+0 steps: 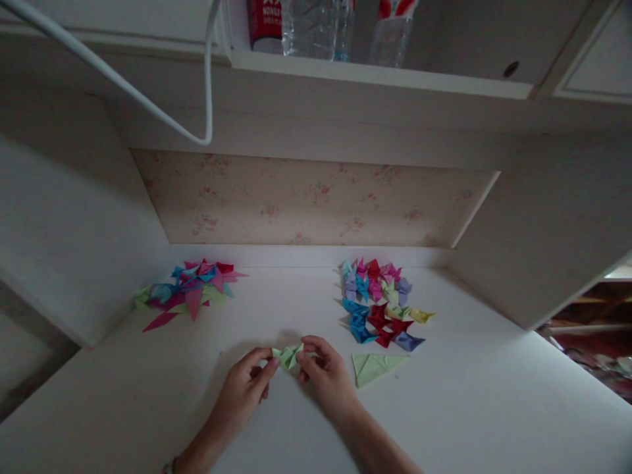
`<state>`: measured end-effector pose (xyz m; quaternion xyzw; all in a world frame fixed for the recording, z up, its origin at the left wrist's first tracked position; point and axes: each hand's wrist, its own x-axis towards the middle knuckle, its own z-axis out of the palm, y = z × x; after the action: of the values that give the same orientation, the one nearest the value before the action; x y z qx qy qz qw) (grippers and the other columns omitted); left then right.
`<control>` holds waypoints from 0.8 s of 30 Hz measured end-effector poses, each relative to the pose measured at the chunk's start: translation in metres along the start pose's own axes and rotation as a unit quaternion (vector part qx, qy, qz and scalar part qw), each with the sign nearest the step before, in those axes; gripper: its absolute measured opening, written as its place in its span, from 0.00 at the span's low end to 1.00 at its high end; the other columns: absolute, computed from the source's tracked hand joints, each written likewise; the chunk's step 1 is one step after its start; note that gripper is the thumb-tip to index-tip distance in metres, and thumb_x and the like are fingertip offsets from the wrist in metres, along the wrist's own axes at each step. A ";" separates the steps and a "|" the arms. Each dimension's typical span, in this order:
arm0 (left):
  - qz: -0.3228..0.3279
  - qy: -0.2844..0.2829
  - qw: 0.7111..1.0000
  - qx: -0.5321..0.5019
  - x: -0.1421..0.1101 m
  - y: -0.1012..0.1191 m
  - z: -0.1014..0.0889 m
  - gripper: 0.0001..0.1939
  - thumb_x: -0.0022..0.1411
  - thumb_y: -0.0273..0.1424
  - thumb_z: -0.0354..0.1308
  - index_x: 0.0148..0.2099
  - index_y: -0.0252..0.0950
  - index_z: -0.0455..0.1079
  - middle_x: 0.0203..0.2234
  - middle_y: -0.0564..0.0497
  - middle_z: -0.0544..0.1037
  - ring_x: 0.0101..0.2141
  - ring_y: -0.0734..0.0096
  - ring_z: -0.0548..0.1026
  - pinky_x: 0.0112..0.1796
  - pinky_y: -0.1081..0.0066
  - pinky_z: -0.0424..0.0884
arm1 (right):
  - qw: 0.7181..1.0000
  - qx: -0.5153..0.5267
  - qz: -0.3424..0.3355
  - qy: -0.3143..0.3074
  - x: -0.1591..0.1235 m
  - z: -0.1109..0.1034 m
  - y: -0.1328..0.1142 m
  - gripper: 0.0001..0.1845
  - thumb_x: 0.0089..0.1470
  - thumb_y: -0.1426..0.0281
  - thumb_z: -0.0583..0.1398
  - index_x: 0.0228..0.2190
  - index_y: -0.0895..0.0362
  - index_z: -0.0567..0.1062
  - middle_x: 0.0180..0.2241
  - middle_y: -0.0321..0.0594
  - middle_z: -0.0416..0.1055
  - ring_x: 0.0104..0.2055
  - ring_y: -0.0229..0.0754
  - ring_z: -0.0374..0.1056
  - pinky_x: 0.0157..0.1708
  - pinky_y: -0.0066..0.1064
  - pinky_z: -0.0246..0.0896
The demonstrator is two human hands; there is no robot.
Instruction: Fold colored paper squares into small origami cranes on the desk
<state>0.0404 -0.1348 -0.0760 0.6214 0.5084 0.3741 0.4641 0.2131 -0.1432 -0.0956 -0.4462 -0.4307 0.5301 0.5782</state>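
Observation:
A small light-green origami piece (287,357) is held between my two hands, above the white tabletop. My left hand (251,376) pinches its left end between thumb and fingers. At the other end, my right hand (323,372) grips it with thumb and forefinger. The piece has several folds and pointed ends. A flat, creased light-green paper triangle (376,367) lies just right of my right hand. Beyond it, folded paper pieces (378,322) in blue, red, yellow and purple sit grouped together, with more pink, blue and green ones behind.
A loose heap of colourful folded papers (192,289) lies at the back left of the white table (469,395). Side panels close in left and right. Overhead, a shelf (385,80) holds clear bottles (311,29) and a red can (266,23). A white cable (148,99) hangs at upper left.

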 end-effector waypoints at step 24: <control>-0.025 0.026 0.999 -0.025 -0.002 0.004 0.003 0.26 0.55 0.51 0.54 0.42 0.32 0.72 0.12 0.61 0.59 0.16 0.78 0.58 0.18 0.78 0.53 | 0.996 -0.086 0.016 -0.011 0.002 -0.002 -0.003 0.21 0.51 0.53 0.60 0.31 0.59 0.77 0.14 0.32 0.64 0.16 0.31 0.55 0.18 0.24 0.47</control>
<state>0.0443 -0.1375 -0.0729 0.5870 0.5262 0.3911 0.4750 0.2155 -0.1416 -0.0926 -0.4952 -0.4739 0.5054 0.5242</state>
